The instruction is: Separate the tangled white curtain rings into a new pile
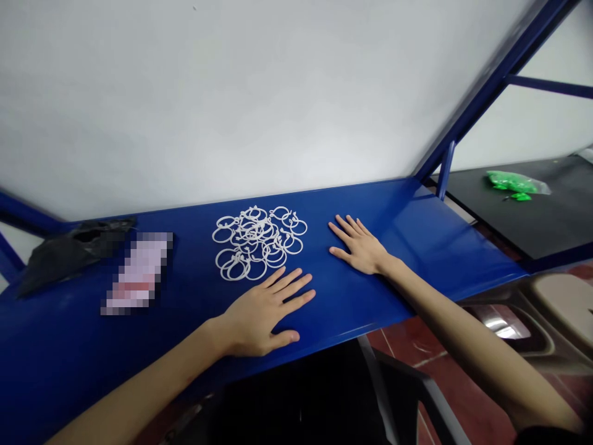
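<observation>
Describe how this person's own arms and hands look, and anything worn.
The left hand and right hand are ungloved and visibly unadorned. Both forearms are bare; what looks like a black sleeve shows at the frame's bottom right.

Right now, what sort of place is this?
Likely a workshop or workroom, though I can't be certain: white rings heaped on a blue table, and to the right a black table bearing a bag of green items.

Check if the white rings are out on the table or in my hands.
Out on the table: the rings lie in an overlapping cluster. Your left hand and right hand are spread open, with none showing in either.
</observation>
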`<move>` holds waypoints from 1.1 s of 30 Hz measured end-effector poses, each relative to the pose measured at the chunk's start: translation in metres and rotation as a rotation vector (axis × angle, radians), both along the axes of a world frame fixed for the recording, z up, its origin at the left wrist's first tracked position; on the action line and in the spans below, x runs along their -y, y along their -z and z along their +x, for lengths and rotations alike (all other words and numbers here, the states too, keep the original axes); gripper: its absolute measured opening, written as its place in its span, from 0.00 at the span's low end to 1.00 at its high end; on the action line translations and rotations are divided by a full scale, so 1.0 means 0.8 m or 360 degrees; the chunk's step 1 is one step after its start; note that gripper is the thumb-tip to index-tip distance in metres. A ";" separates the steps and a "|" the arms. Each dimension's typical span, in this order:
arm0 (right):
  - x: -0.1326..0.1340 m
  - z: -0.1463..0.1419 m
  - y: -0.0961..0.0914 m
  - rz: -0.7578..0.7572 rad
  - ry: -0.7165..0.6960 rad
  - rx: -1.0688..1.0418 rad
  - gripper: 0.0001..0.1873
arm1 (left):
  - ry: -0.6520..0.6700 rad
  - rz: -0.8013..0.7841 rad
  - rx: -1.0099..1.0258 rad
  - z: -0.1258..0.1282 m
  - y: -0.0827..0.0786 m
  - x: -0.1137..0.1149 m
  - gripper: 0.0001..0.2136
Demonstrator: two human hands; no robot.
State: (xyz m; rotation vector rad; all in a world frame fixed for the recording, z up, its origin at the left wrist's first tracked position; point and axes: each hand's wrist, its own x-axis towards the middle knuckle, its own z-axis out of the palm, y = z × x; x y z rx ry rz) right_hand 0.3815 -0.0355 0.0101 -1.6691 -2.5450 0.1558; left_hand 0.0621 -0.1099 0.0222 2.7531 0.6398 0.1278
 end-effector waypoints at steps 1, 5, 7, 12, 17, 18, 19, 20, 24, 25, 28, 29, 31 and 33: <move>0.000 0.000 0.000 0.0000 0.0002 -0.0003 0.43 | 0.0002 0.0003 -0.0004 -0.001 -0.001 0.000 0.36; -0.002 -0.004 -0.003 -0.0021 0.0010 0.0001 0.44 | 0.0007 0.0019 -0.0042 -0.003 -0.004 0.000 0.35; 0.000 -0.007 -0.007 -0.0043 0.0024 0.0010 0.45 | 0.0003 0.0017 -0.0085 -0.003 -0.005 0.000 0.35; 0.022 0.002 -0.017 -0.0081 -0.0007 -0.0014 0.46 | -0.0010 0.0003 -0.0111 -0.003 -0.003 0.000 0.35; 0.056 0.027 -0.016 -0.0079 -0.0042 -0.0015 0.46 | -0.0018 0.0017 -0.0097 -0.002 -0.002 0.001 0.35; 0.060 0.029 -0.015 -0.0073 -0.0045 -0.0013 0.46 | -0.0023 0.0026 -0.0094 -0.002 -0.003 0.001 0.35; 0.062 0.031 -0.013 -0.0066 -0.0050 -0.0012 0.46 | -0.0026 0.0036 -0.0084 -0.002 -0.003 0.001 0.35; 0.064 0.032 -0.012 -0.0058 -0.0054 -0.0011 0.46 | -0.0029 0.0043 -0.0070 -0.002 -0.004 0.001 0.35; 0.054 0.029 -0.012 0.0013 -0.0031 -0.0034 0.43 | -0.0037 0.0052 -0.0027 -0.002 -0.005 0.002 0.36; 0.048 0.028 -0.013 0.0043 -0.0019 -0.0054 0.41 | -0.0043 0.0056 -0.0020 -0.002 -0.005 0.003 0.36; 0.019 0.024 -0.021 0.0180 0.0017 -0.0173 0.35 | -0.0071 0.0101 0.0083 0.001 -0.004 0.007 0.34; 0.006 0.022 -0.024 0.0238 0.0032 -0.0240 0.33 | -0.0096 0.0132 0.0155 0.003 -0.004 0.007 0.30; -0.022 0.012 -0.030 0.0350 0.0077 -0.0420 0.30 | -0.0208 0.0233 0.0328 0.009 -0.006 0.005 0.20; -0.046 -0.007 -0.034 0.0434 0.0111 -0.0631 0.27 | -0.0399 0.0384 0.0485 0.015 -0.013 -0.006 0.11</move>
